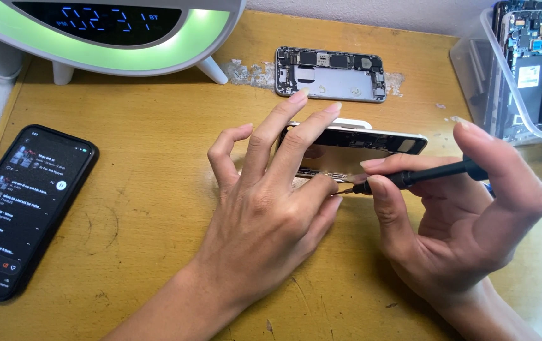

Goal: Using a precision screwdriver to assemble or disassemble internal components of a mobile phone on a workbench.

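1. Two hands work at mid-table (pixel 157 208), with a lit black phone (pixel 24 208) lying far left.
2. The left hand (pixel 271 208) has its fingers spread, steadying an opened phone (pixel 353 148).
3. The opened phone has a white frame and is tilted up, its metal inside bare.
4. The right hand (pixel 466 221) pinches a black screwdriver (pixel 422 175), its tip at the phone's lower edge.

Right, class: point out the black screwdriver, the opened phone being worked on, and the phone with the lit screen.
black screwdriver (pixel 432 175), head view, on its shaft.
opened phone (pixel 372 136), head view, on its raised white edge.
phone with the lit screen (pixel 24 202), head view, on the middle of the display.
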